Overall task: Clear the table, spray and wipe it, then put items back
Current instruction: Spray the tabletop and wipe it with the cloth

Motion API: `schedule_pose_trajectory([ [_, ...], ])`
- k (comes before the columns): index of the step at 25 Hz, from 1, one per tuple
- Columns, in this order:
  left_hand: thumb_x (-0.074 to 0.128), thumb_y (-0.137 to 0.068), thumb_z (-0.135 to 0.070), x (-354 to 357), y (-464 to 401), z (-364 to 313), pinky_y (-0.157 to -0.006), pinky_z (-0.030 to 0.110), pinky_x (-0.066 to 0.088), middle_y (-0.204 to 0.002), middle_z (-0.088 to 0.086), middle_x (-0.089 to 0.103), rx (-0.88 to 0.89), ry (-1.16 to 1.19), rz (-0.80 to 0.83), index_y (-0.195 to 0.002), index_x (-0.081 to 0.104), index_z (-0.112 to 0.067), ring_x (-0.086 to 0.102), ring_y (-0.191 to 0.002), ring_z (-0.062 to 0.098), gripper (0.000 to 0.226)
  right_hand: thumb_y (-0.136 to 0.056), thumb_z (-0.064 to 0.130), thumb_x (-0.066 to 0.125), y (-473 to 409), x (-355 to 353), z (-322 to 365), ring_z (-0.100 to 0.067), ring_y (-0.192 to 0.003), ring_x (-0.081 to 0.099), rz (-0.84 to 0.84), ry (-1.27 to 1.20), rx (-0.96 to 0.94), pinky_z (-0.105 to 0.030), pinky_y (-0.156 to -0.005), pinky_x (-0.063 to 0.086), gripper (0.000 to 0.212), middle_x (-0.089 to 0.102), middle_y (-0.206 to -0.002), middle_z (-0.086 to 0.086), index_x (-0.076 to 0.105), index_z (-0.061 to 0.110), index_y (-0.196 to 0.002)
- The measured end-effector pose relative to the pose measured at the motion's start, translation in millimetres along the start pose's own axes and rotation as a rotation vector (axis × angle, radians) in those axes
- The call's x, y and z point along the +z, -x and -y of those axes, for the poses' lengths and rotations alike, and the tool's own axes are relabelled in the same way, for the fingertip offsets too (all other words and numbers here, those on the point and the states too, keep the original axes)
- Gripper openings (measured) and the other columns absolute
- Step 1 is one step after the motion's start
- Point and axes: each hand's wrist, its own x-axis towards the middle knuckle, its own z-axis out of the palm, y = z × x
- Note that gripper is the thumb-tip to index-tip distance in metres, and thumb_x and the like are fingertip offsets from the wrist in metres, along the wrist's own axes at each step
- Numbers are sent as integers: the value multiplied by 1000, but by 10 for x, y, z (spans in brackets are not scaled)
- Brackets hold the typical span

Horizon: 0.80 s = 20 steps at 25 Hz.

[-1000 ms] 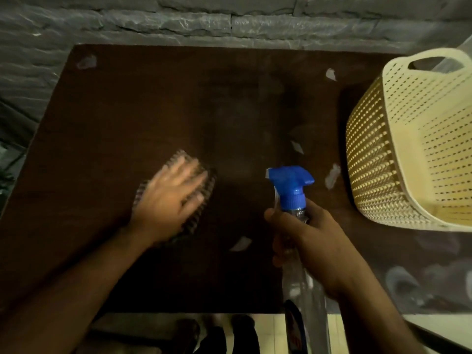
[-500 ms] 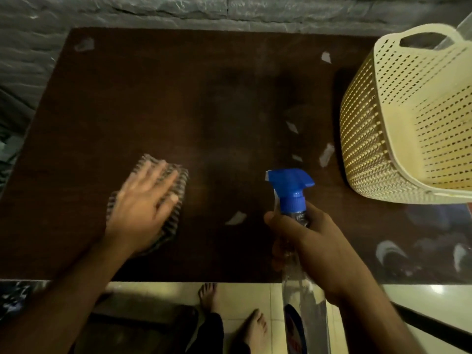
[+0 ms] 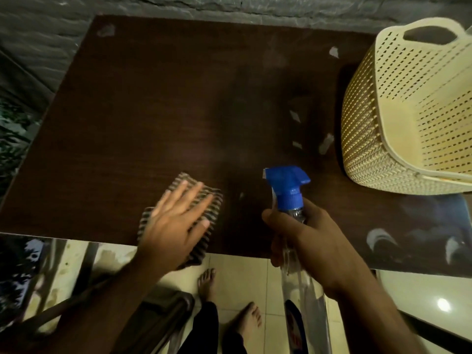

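Note:
A dark brown table [image 3: 153, 118] fills the view. My left hand [image 3: 173, 223] lies flat with fingers spread on a striped cloth [image 3: 212, 200], pressing it onto the table near the front edge. My right hand [image 3: 311, 241] grips the neck of a clear spray bottle [image 3: 301, 290] with a blue trigger head [image 3: 287, 185], held upright over the front edge, nozzle pointing left. Several small pale scraps [image 3: 325, 144] lie on the right part of the table.
A cream perforated plastic basket [image 3: 398, 111] lies tilted on the table's right side. A grey stone wall [image 3: 178, 6] runs behind the table. Below the front edge I see a tiled floor [image 3: 245, 272], my bare feet and a metal chair frame [image 3: 163, 310].
My left hand has slid the cloth toward the front edge of the table. The view has tilted down, showing more floor. The bottle stays gripped in my right hand.

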Motion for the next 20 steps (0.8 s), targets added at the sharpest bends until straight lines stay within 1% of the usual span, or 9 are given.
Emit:
schedule_pose_trajectory([
  [3, 25, -95, -52, -107, -613, 363, -118, 44, 15, -158, 2, 27, -190, -30, -47, -147, 37, -27, 15, -148, 25, 58, -84, 34, 65, 30, -12, -64, -23, -55, 63, -7, 37, -5, -27, -54, 55, 24, 65, -66, -6, 56, 23, -103],
  [6, 23, -97, -50, -75, -1404, 207, -119, 47, 12, -160, 5, 21, -352, -79, -13, -149, 31, -28, 11, -148, 31, 56, -84, 32, 64, 52, 18, -75, -23, -56, 62, 3, 19, -20, -28, -55, 55, 23, 63, -68, -6, 56, 22, -103],
  [7, 16, -96, -50, -20, -1447, 76, -118, 48, 13, -160, 5, 19, -315, -97, 9, -150, 29, -29, 9, -148, 32, 59, -84, 30, 64, 68, 32, -68, -22, -56, 62, 11, 1, -20, -28, -55, 55, 22, 62, -68, -6, 56, 22, -102],
  [9, 6, -94, -52, 58, -1106, -278, -118, 49, 14, -161, 3, 14, -127, -166, 50, -151, 22, -31, 4, -149, 29, 62, -85, 28, 65, 120, 51, -43, -20, -55, 61, 25, -15, -25, -26, -53, 55, 18, 62, -67, -3, 57, 22, -101],
  [11, 17, -98, -51, 113, -431, -466, -120, 47, 11, -160, -1, 18, 28, -90, 55, -149, 27, -31, 4, -149, 23, 56, -85, 27, 64, 159, 44, -47, -17, -54, 61, 29, -19, -34, -24, -52, 55, 16, 62, -63, 2, 57, 23, -99],
  [13, 26, -98, -48, 74, 86, -376, -120, 43, 11, -157, -3, 26, 78, -16, 75, -146, 35, -31, 10, -148, 19, 52, -85, 28, 65, 175, 32, -81, -17, -54, 60, 23, -30, -21, -25, -53, 55, 17, 62, -61, 2, 57, 22, -99],
  [15, 24, -96, -51, -14, 145, -5, -119, 41, 10, -157, -3, 27, 1, -47, 70, -147, 32, -31, 13, -147, 18, 55, -83, 29, 66, 197, 25, -123, -19, -56, 60, 11, -34, -3, -31, -56, 57, 22, 61, -65, -2, 56, 22, -102],
  [17, 21, -97, -53, -116, -199, 276, -119, 43, 12, -159, -1, 23, -166, -29, 38, -148, 30, -29, 11, -148, 21, 57, -82, 30, 67, 211, 18, -179, -20, -58, 60, -6, -27, 1, -38, -61, 58, 25, 61, -68, -4, 56, 20, -103],
  [20, 29, -101, -47, -109, -840, 232, -118, 46, 12, -160, 2, 20, -305, -28, -4, -149, 30, -28, 9, -148, 28, 52, -83, 30, 66, 217, 54, -202, -20, -60, 61, -5, -17, 2, -36, -61, 58, 25, 61, -71, -5, 56, 21, -104],
])
